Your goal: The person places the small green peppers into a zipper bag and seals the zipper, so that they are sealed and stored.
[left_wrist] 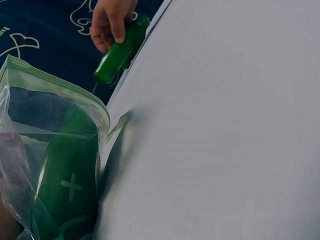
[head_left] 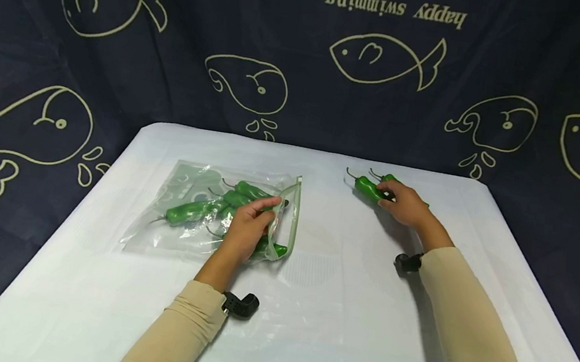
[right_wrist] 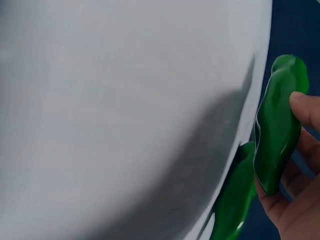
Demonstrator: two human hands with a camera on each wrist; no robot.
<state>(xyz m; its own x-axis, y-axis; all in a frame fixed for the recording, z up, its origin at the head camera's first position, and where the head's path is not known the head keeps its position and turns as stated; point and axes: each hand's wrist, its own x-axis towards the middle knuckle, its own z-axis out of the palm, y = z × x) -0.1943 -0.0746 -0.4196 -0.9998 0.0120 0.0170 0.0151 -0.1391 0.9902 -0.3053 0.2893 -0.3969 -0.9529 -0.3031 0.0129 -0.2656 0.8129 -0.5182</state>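
A clear zip bag with a green-edged mouth lies on its side left of the table's middle, its opening facing right. Several green chili peppers are inside; one pepper shows through the plastic in the left wrist view. My left hand grips the upper layer of the bag near its mouth, holding it raised. Toward the back right, my right hand pinches a green chili pepper between thumb and fingers. Another loose pepper lies on the table just behind it, partly hidden by the hand.
A white cloth covers the table. Dark blue fabric printed with fish and lettering hangs behind and at both sides. Black wrist cameras sit on both wrists.
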